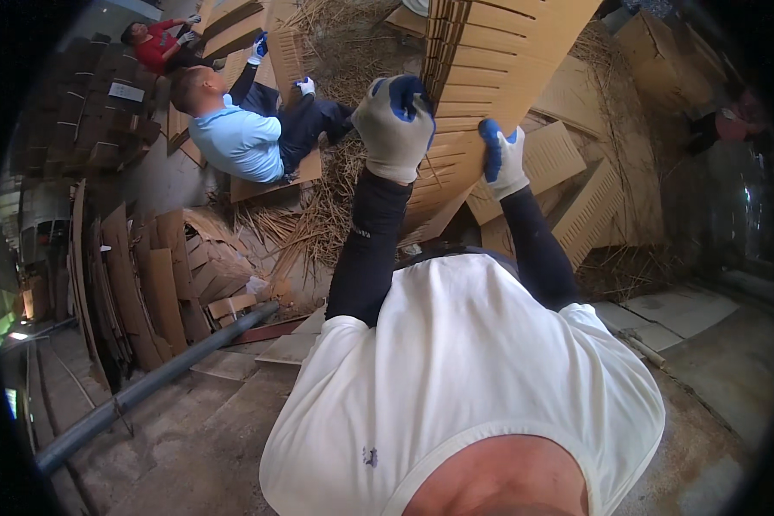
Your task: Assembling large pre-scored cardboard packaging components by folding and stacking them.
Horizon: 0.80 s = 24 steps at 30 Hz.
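Note:
A tall stack of brown slotted cardboard sheets point(499, 60) stands on edge in front of me, rows of slits running along its face. At its left edge my left hand point(396, 125), in a grey glove with blue coating, is closed in a fist. What those fingers hold, if anything, is hidden. Lower on the right edge, my right hand point(505, 159) grips the stack, its blue-coated fingers lying against the cardboard face. Black sleeves cover both forearms.
Cardboard scrap strips point(327, 211) litter the floor. Loose slotted sheets point(589, 206) lie at right. A co-worker in a light blue shirt point(236, 142) sits at left, another in red point(155, 47) behind. Upright cardboard point(159, 284) and a metal pipe point(159, 387) are nearer left.

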### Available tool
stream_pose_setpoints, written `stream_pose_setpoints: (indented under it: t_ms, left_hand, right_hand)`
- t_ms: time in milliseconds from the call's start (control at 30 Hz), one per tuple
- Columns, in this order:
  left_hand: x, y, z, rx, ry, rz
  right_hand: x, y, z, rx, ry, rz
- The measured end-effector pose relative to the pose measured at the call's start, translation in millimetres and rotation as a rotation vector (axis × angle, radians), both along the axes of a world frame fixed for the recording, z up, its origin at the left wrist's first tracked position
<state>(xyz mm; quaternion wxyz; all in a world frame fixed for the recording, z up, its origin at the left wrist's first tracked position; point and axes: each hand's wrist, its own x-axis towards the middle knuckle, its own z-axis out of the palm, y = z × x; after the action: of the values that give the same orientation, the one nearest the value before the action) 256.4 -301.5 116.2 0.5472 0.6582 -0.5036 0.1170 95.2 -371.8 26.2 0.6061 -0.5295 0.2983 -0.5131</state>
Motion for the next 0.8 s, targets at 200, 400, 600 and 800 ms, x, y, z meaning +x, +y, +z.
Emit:
stream_pose_setpoints:
  t_ms: [200,400,600,800]
  left_hand:
    - [11,-4,-14,-0.144,0.060,0.146]
    - [21,-3,-21,-0.445,0.581,-0.133]
    - [48,27,-28,-0.323,0.733,-0.122]
    - [-18,25,19,0.063,-0.301,0.024]
  right_hand:
    - [-4,1,-10,-0.034,-0.070,-0.035]
    - [-2,-2,1,0.100,-0.156,-0.010]
    - [-9,-16,-1,0.113,-0.147,0.004]
    - [4,-16,4,0.193,-0.188,0.054]
